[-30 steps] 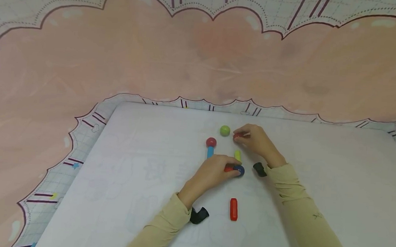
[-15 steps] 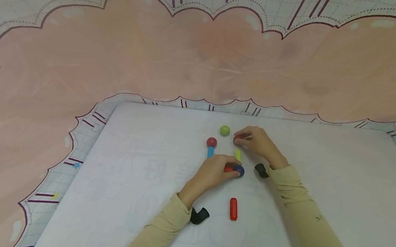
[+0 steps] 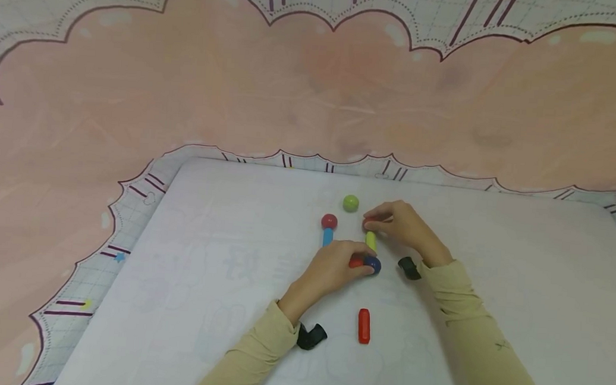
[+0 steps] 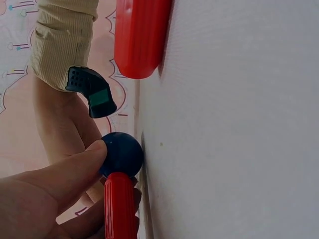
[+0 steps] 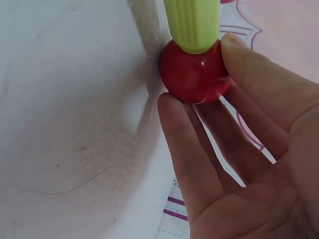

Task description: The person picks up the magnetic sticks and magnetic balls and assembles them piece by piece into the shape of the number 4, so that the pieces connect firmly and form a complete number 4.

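My left hand [image 3: 333,266] pinches a blue ball [image 4: 122,154] between thumb and fingers. A red stick [image 4: 118,204] meets this ball, and part of it hides under the hand in the head view. Farther back, my right hand [image 3: 399,221] grips a red ball [image 5: 192,72] in its fingertips. The yellow-green stick [image 5: 193,22] stands end-on against that red ball in the right wrist view. In the head view this stick runs between the two held balls. A blue stick [image 3: 328,237] with another red ball [image 3: 330,221] on its far end lies left of it.
A green ball [image 3: 351,203] lies at the back of the white board [image 3: 203,239]. Nearer the front is a loose red stick [image 3: 364,326]. Black devices sit at the left wrist [image 3: 311,337] and the right wrist [image 3: 409,268]. A patterned cloth [image 3: 240,92] surrounds the board.
My right hand has drawn the red ball a little toward the front, up to the far end of the yellow-green stick. The left hand has stayed on the blue ball.
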`<move>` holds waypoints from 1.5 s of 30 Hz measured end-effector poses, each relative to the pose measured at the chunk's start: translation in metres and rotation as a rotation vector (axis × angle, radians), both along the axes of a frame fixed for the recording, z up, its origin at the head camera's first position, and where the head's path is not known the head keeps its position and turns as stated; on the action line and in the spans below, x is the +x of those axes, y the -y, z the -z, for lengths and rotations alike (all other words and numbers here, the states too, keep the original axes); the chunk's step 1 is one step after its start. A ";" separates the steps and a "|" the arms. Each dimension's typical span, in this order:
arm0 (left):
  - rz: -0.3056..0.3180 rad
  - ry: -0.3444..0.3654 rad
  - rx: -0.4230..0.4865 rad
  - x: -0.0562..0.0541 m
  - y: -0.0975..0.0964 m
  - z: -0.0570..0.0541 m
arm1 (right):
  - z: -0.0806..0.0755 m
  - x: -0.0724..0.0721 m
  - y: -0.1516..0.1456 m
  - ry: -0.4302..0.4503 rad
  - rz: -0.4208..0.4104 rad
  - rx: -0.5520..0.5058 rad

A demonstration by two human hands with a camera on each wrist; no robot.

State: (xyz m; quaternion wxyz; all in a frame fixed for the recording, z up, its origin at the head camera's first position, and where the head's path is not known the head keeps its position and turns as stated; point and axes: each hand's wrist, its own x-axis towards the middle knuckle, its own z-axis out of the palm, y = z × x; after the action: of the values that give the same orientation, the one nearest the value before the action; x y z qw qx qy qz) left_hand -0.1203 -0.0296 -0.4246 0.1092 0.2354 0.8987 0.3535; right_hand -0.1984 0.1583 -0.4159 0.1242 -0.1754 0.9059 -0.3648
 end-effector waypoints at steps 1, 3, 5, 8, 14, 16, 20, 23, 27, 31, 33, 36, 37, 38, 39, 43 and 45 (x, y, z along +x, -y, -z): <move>0.001 0.001 0.000 0.000 0.000 0.000 | 0.000 0.000 0.000 -0.001 -0.003 -0.003; 0.002 0.004 -0.002 0.000 0.000 0.000 | 0.001 0.000 0.000 -0.003 -0.005 -0.005; 0.002 0.004 -0.007 0.000 -0.001 0.000 | 0.000 0.001 0.000 -0.002 -0.007 -0.007; 0.003 0.005 -0.012 0.000 -0.001 -0.001 | 0.000 0.001 0.001 -0.001 -0.011 -0.011; 0.002 0.008 -0.015 -0.001 0.000 -0.001 | 0.000 -0.001 0.003 0.009 -0.016 -0.023; 0.002 0.010 -0.012 -0.001 0.000 -0.001 | 0.000 0.000 0.003 0.013 -0.013 -0.026; 0.001 0.012 -0.006 -0.001 0.000 -0.001 | 0.001 0.001 0.004 0.017 -0.002 -0.028; 0.001 0.010 -0.006 0.000 0.000 -0.001 | 0.003 0.001 0.005 0.022 0.003 -0.034; 0.000 0.005 -0.007 0.000 0.000 0.001 | 0.004 0.002 0.005 0.013 -0.001 -0.050; 0.000 -0.004 -0.010 -0.001 0.001 0.001 | 0.006 0.002 0.005 -0.016 -0.017 -0.062; 0.003 -0.006 -0.011 -0.001 0.000 0.001 | 0.007 0.003 0.004 -0.024 -0.015 -0.063; 0.009 -0.006 -0.010 -0.001 0.000 0.001 | 0.006 0.007 0.002 -0.028 0.002 -0.063; 0.010 -0.006 -0.010 -0.001 0.000 0.001 | 0.006 0.008 0.002 -0.029 0.011 -0.067; 0.009 -0.004 -0.009 0.000 0.000 0.001 | 0.006 0.010 0.001 -0.029 0.019 -0.075; 0.008 -0.005 -0.010 0.000 0.000 0.001 | 0.005 0.011 0.001 -0.032 0.026 -0.086; 0.000 -0.003 -0.016 0.000 0.001 -0.001 | 0.003 0.018 0.002 -0.043 0.047 -0.141; -0.002 -0.003 -0.019 0.000 0.001 -0.001 | 0.000 0.022 0.002 -0.050 0.048 -0.158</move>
State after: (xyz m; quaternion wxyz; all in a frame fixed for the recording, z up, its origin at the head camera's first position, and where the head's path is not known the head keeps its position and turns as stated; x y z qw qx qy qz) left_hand -0.1200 -0.0302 -0.4233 0.1098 0.2341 0.9023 0.3449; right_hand -0.1766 0.1563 -0.4163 0.0787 -0.1721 0.8811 -0.4335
